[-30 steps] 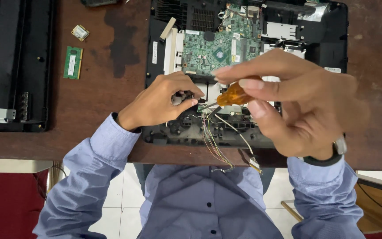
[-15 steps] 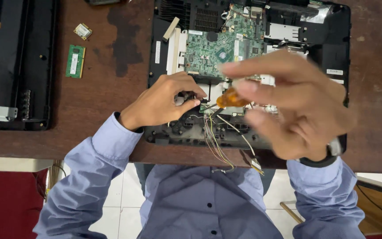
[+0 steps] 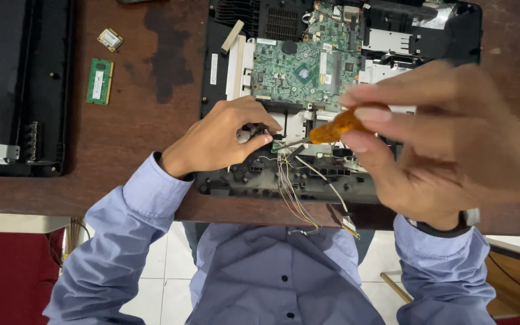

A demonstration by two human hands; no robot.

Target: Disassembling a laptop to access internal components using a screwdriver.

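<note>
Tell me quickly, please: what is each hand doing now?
Left hand: curled, fingertips pressing a small part on the opened laptop base.
Right hand: closed on an orange-handled screwdriver.

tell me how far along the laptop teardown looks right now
Done: the laptop base lies open with the green mainboard bare, and a memory stick lies out on the table. In hand: the right hand works an orange-handled screwdriver beside the left hand. Left: the mainboard sits in the base, loose wires trailing.
</note>
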